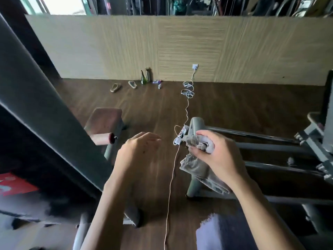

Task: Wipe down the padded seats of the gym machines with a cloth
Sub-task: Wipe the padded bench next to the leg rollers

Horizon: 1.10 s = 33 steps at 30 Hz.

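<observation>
White cord point(171, 177) beside cloth point(198, 170); padded seat point(105, 120) beyond

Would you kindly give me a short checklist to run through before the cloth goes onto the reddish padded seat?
1. Right hand grips the grey cloth: ok.
2. Left hand free, holding nothing: ok.
3. Grey cloth on the reddish padded seat: not ok, apart from it.
4. White cable out of the way: not ok, it runs between the hands.
5. Grey cloth damp: cannot tell.
</observation>
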Available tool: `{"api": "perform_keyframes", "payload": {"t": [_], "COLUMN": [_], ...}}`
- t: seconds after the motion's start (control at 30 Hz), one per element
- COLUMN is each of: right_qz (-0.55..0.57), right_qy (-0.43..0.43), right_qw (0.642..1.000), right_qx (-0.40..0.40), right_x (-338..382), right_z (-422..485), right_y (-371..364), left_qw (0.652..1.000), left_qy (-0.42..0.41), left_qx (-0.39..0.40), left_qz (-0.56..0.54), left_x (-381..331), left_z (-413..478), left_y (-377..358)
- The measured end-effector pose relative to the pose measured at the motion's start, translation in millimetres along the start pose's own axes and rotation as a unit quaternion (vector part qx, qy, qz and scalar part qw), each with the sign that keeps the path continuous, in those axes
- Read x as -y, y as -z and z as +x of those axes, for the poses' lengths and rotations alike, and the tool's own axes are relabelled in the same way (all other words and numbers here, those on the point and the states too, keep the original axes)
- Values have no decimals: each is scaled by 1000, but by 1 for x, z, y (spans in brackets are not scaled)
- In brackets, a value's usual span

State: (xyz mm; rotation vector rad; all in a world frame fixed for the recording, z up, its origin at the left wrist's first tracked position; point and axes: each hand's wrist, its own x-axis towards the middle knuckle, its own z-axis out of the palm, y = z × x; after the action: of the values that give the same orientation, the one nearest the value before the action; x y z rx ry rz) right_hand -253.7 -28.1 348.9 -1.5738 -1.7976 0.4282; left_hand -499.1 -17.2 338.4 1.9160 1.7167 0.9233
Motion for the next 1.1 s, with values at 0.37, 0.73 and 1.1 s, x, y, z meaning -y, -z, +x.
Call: {"api": "perform_keyframes", "payload": {"t": [0.37, 0.73, 1.1], "right_qz": [12, 52, 79], "right_qy": [27, 42, 114], "right_qw": [999, 996, 981], "right_qx": [46, 61, 138], "right_x": [-73, -72, -69], "right_z": [232, 511, 773], "right_y": [-75, -179, -311], "left_qw": [1000, 996, 982], "left_qy": [20, 67, 133], "left_qx": [-23, -54, -123], "left_qz": [7, 23, 57], "left_x": [60, 161, 270], "left_z": [234, 497, 685], "left_y": [-40, 1, 17]}}
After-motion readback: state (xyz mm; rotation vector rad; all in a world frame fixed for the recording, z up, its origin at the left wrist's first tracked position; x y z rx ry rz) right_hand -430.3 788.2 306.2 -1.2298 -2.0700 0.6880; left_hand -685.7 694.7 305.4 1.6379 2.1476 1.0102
